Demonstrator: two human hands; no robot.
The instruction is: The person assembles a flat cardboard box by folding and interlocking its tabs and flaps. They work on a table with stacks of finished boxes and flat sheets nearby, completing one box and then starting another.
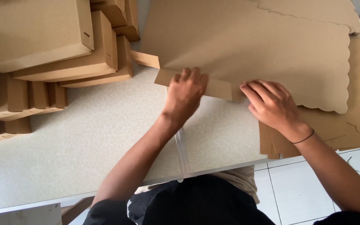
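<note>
A large flat die-cut cardboard sheet (251, 41) with a scalloped right edge lies on the pale patterned table (96, 137). My left hand (185, 92) presses on the narrow folded flap (217, 87) along the sheet's near edge, fingers curled over it. My right hand (271, 104) rests with fingers spread on the same near edge, just to the right of the flap. A thin dark band sits on my right wrist.
Folded brown cardboard boxes (55, 46) are stacked at the table's left and back left. More flat cardboard sheets (355, 121) lie under and right of the top sheet, overhanging the table edge. White floor tiles (296, 187) show at lower right.
</note>
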